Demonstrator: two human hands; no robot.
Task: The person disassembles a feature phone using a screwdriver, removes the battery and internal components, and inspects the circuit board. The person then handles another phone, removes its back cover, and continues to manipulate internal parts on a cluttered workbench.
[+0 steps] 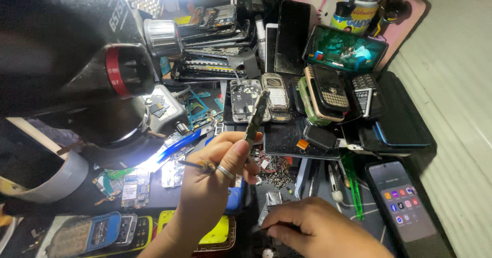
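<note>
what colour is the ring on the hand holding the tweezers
Silver. The ring sits on the left hand, clearest in the head view.

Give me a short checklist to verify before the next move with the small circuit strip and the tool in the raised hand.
1. Left hand grip on the circuit strip: pinched at its lower end, ok.
2. Thin tool held in the same hand: ok.
3. Right hand free: resting low on the bench, whether it holds anything cannot tell.
4. Light on the work: bright under the microscope, strip outside that spot, not ok.
5. Loose screws contained: scattered in a pile, not ok.
6. Lit phone clear of the hands: ok.
</note>
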